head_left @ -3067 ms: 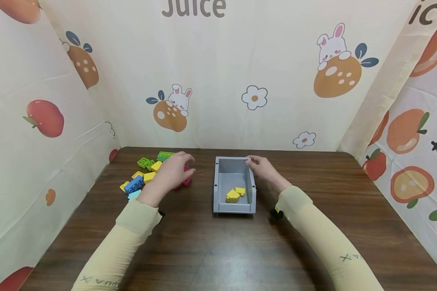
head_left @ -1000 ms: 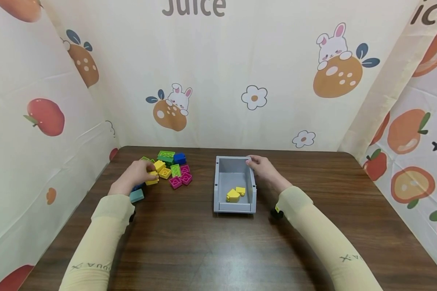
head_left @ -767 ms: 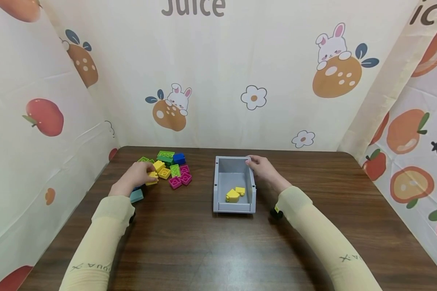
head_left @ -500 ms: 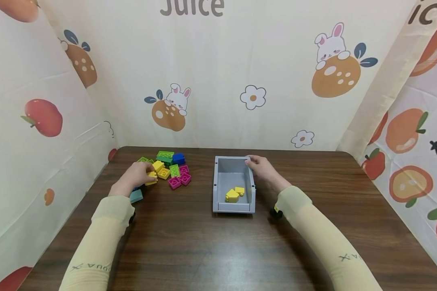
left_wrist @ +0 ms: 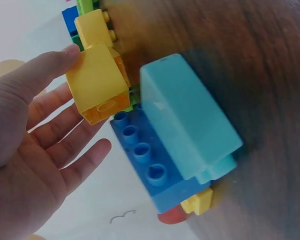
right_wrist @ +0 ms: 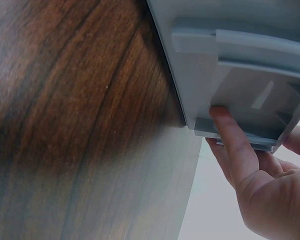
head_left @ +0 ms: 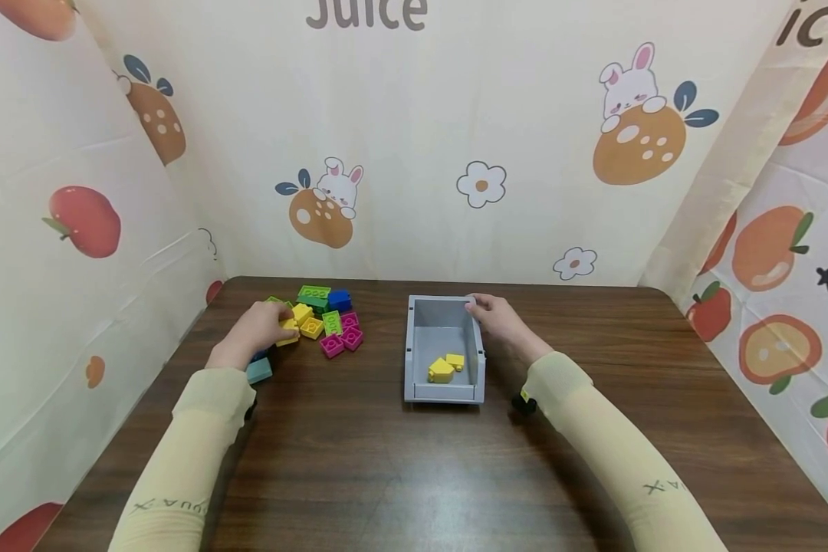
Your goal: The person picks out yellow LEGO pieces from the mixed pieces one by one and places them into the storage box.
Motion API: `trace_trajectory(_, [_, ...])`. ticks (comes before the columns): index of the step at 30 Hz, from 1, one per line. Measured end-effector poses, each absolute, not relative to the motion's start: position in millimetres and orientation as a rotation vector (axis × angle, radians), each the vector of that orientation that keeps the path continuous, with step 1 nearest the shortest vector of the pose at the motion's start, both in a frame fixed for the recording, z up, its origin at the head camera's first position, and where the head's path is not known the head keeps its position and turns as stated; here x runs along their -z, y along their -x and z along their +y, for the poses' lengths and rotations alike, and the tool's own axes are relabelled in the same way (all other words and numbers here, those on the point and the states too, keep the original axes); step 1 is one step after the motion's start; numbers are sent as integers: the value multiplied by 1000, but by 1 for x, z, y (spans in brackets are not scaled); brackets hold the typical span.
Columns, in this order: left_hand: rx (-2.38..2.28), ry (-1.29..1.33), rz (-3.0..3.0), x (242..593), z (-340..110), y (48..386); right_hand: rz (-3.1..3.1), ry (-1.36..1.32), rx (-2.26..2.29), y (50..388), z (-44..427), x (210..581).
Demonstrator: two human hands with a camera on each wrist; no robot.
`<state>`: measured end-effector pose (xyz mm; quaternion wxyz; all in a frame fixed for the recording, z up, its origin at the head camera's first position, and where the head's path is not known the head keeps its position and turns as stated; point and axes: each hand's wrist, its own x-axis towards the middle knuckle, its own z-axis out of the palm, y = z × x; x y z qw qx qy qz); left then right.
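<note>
My left hand point(head_left: 251, 333) is at the pile of toy bricks on the table's far left. In the left wrist view it pinches a yellow building brick point(left_wrist: 97, 82), thumb on one face and fingers behind. Beside that brick lie a long blue brick point(left_wrist: 157, 177) with round studs and a light turquoise brick point(left_wrist: 190, 115). Around the rear right corner of a grey bin point(head_left: 445, 393), my right hand point(head_left: 500, 318) holds on, with fingers on its outer wall point(left_wrist: 190, 115) hidden from the left wrist view. Two yellow bricks point(head_left: 441, 371) lie inside the bin.
Magenta bricks point(head_left: 332, 346), green bricks point(head_left: 314, 293) and a blue brick point(head_left: 340, 300) lie right of and behind my left hand. Patterned curtains point(head_left: 414, 153) hang behind the dark wooden table point(head_left: 366, 460) and along both sides.
My left hand has gone left from above the magenta bricks to the yellow brick and now pinches it. My right hand and the bin have stayed in place.
</note>
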<state>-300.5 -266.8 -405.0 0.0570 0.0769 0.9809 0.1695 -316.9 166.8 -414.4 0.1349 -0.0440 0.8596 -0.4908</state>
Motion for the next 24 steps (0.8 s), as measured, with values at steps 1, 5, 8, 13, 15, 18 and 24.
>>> trace_trajectory(1, [-516, -232, 2978, 403, -265, 300, 2490, 132, 1422, 317, 167, 415])
trace_trajectory(5, [-523, -255, 2999, 396, -260, 299, 2492, 120, 1422, 318, 167, 416])
trace_trajectory(8, [-534, -278, 3017, 391, -255, 299, 2493, 119, 1423, 319, 167, 417])
trace_trajectory(13, [-540, -305, 3051, 381, -247, 299, 2491, 121, 1424, 320, 167, 417])
trace_trajectory(15, [-541, -314, 3060, 377, -244, 300, 2490, 115, 1428, 320, 167, 417])
trace_trajectory(18, [-533, -331, 3069, 371, -239, 299, 2490, 120, 1428, 319, 167, 417])
trace_trajectory(24, [-513, -339, 3071, 360, -230, 297, 2486, 117, 1438, 320, 168, 418])
